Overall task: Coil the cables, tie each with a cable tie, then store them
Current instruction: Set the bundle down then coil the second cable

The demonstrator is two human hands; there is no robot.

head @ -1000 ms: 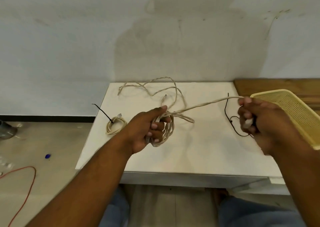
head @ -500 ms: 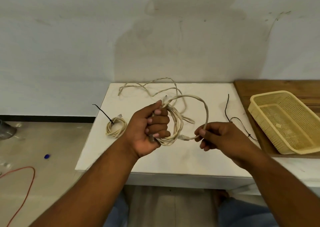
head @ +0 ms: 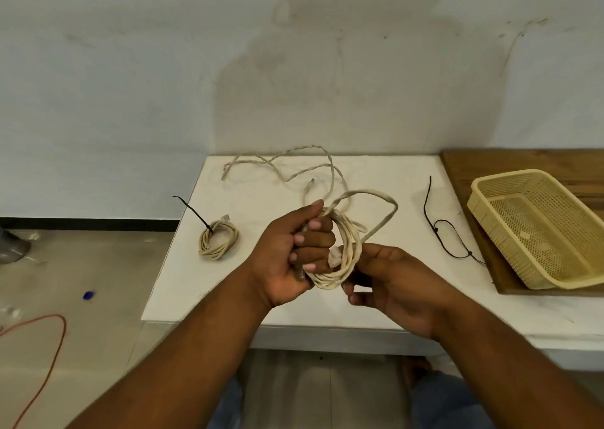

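My left hand [head: 295,250] grips a cream cable coil [head: 348,258] above the white table [head: 228,281]. One last loop of that cable [head: 384,206] arcs up and to the right, then runs down to my right hand [head: 392,276], which holds the coil's right side with curled fingers. Its clear plug [head: 334,254] shows at the coil's middle. A finished coil with a black tie [head: 218,239] lies at the table's left. A loose cream cable [head: 287,167] sprawls at the back. Black cable ties [head: 441,229] lie to the right.
A yellow mesh basket [head: 536,229] sits on a wooden board [head: 523,163] at the right. On the floor to the left lie an orange cord [head: 49,330] and a small blue object [head: 87,295]. A wall stands behind the table.
My right hand came in from the far right to the coil, laying the last stretch of cable into a loop. My left hand kept its grip on the coil.
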